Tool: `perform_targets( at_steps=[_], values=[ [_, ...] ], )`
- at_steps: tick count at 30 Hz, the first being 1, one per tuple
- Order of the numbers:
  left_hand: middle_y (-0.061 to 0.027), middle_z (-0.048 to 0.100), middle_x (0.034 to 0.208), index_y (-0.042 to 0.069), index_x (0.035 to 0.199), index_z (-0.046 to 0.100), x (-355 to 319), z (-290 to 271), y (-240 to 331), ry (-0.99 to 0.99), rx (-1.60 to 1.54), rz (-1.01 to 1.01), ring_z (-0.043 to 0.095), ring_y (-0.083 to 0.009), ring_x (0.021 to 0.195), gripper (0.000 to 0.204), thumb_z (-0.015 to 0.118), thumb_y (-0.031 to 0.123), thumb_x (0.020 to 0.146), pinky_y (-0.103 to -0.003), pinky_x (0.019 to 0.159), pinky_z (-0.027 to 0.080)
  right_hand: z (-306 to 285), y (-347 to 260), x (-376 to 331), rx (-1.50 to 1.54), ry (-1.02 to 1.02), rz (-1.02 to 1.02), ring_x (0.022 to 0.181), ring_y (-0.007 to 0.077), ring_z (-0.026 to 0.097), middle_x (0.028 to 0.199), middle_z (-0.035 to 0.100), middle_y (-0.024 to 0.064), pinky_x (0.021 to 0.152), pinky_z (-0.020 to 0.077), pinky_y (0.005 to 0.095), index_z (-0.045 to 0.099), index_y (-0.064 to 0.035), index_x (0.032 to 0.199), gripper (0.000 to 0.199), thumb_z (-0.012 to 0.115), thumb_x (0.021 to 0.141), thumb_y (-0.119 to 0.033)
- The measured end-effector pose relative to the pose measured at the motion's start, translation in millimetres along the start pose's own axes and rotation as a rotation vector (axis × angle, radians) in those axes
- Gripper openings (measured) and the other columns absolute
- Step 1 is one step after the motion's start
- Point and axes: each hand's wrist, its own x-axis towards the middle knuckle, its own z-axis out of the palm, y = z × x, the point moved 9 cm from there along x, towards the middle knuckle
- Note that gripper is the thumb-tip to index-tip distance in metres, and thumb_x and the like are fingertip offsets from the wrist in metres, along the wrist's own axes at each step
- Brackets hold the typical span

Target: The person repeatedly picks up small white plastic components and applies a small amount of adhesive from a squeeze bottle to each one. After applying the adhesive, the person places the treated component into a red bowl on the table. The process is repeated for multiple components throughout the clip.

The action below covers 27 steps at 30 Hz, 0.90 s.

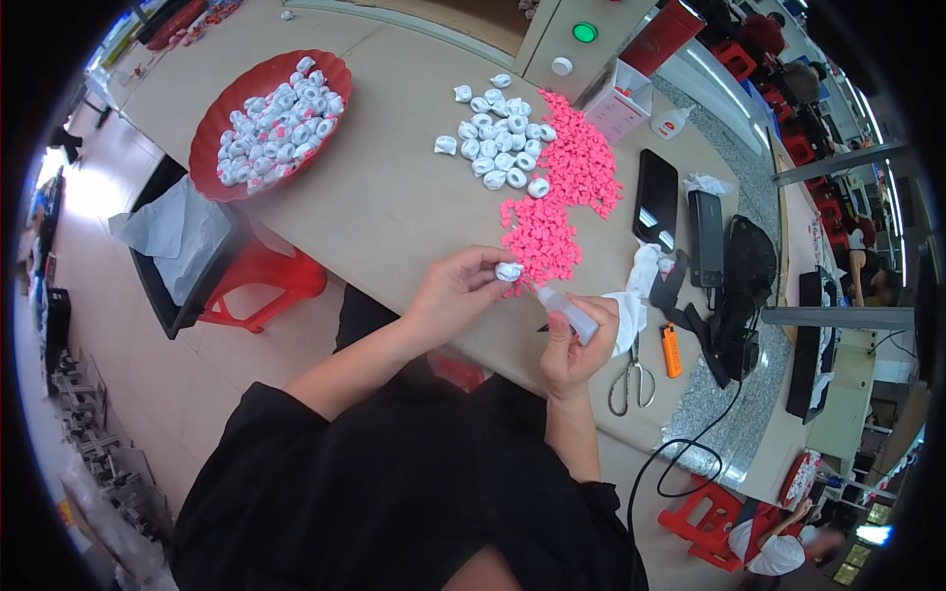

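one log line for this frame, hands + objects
left hand: pinches small white piece | right hand: holds small squeeze bottle, tip toward piece | nearby: pink pieces pile, white pieces pile, red tray

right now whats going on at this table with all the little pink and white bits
A person seated at the table holds a small white piece in the left hand and a small clear squeeze bottle in the right hand, its tip pointed at the piece. Beyond the hands lie a heap of pink pieces and a cluster of white pieces. A red bowl farther left holds more white pieces showing pink. Scissors and an orange lighter lie to the right.
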Motion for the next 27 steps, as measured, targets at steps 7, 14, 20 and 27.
perform_targets(
  at_steps=[7, 14, 20, 27],
  values=[
    [-0.0055, 0.056, 0.099, -0.002, 0.11, 0.051, -0.6, -0.2, -0.7, 0.007, 0.002, 0.012, 0.058, -0.012, 0.091, 0.027, 0.051, -0.006, 0.084, -0.023, 0.078, 0.048, -1.9, 2.9, 0.0, 0.044, 0.011, 0.043, 0.07, 0.0151, 0.046, 0.082, 0.05, 0.011, 0.06, 0.0383, 0.0236, 0.048, 0.0008, 0.092, 0.022, 0.061, 0.083, -0.014],
    [-0.0071, 0.055, 0.105, -0.003, 0.111, 0.051, -0.7, -0.5, -1.5, 0.006, 0.042, -0.03, 0.055, -0.0109, 0.098, 0.029, 0.047, -0.01, 0.083, -0.023, 0.084, 0.045, -2.0, 5.4, -1.8, 0.072, 0.022, 0.086, 0.071, 0.015, 0.046, 0.082, 0.049, 0.0105, 0.061, 0.0379, 0.0235, 0.048, 0.0005, 0.092, 0.022, 0.061, 0.082, -0.014],
    [-0.0054, 0.055, 0.104, -0.002, 0.111, 0.052, -0.7, -0.7, 0.1, 0.013, 0.025, 0.006, 0.056, -0.0113, 0.096, 0.028, 0.05, -0.007, 0.084, -0.022, 0.082, 0.046, -0.7, 3.4, -1.8, 0.061, 0.003, 0.044, 0.069, 0.0145, 0.046, 0.083, 0.049, 0.011, 0.06, 0.0382, 0.0228, 0.047, 0.0005, 0.093, 0.022, 0.061, 0.082, -0.014],
    [-0.006, 0.055, 0.104, -0.002, 0.111, 0.052, -1.2, -1.3, -0.8, 0.008, 0.022, 0.0, 0.057, -0.0126, 0.095, 0.028, 0.05, -0.008, 0.084, -0.023, 0.081, 0.047, 0.1, 5.4, -3.2, 0.123, 0.02, 0.086, 0.069, 0.0187, 0.048, 0.08, 0.052, 0.0116, 0.058, 0.0392, 0.0256, 0.048, 0.0011, 0.093, 0.024, 0.064, 0.079, -0.01]
  ],
)
